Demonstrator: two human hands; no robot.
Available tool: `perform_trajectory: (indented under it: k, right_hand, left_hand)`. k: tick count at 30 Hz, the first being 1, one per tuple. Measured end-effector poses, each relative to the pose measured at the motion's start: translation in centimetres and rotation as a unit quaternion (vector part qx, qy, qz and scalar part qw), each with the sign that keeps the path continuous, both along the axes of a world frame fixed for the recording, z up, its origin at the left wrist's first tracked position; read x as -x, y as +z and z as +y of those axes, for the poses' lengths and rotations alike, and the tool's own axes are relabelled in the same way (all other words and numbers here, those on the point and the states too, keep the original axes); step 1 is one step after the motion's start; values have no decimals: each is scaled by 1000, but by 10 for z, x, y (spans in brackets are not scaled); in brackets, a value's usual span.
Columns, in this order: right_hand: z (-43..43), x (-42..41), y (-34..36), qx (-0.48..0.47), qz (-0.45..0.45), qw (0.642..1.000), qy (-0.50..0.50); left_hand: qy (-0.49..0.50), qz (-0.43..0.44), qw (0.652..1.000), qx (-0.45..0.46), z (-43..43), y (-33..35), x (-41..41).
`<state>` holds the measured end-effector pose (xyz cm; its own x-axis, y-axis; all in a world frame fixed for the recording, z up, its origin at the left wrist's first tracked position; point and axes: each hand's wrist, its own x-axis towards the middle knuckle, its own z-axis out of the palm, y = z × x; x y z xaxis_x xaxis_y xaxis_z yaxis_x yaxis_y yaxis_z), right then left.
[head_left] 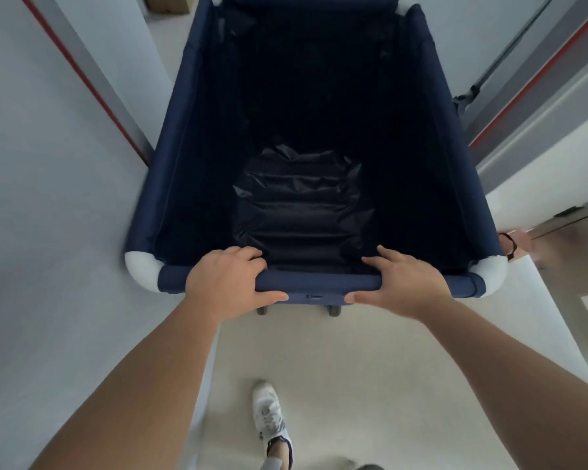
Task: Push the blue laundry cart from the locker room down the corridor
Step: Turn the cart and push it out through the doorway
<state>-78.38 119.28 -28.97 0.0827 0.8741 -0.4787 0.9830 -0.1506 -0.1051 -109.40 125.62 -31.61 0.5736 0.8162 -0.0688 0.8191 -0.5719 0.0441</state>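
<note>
The blue laundry cart [174,171] fills the middle of the head view, a deep navy fabric bin with white rounded corners. Its inside is dark, with a crumpled black liner [299,205] lying at the bottom. My left hand [228,283] grips the near padded rim left of centre, fingers over the top and thumb underneath. My right hand [404,283] grips the same rim right of centre in the same way. Two small grey casters show just below the rim between my hands.
A white wall with a grey and red door frame [92,79] stands close on the left. A grey door with a red edge and a closer arm [510,59] stands on the right. A cardboard box [167,3] lies ahead. My white shoe [269,415] steps on pale floor.
</note>
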Motion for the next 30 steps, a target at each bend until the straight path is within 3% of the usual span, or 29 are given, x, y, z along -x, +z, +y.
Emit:
perform_trajectory:
  k: [30]
  right_hand:
    - [275,-73,-10,-42,29,998,24]
  left_hand:
    - [-10,-19,999,-36,268,-5,-68]
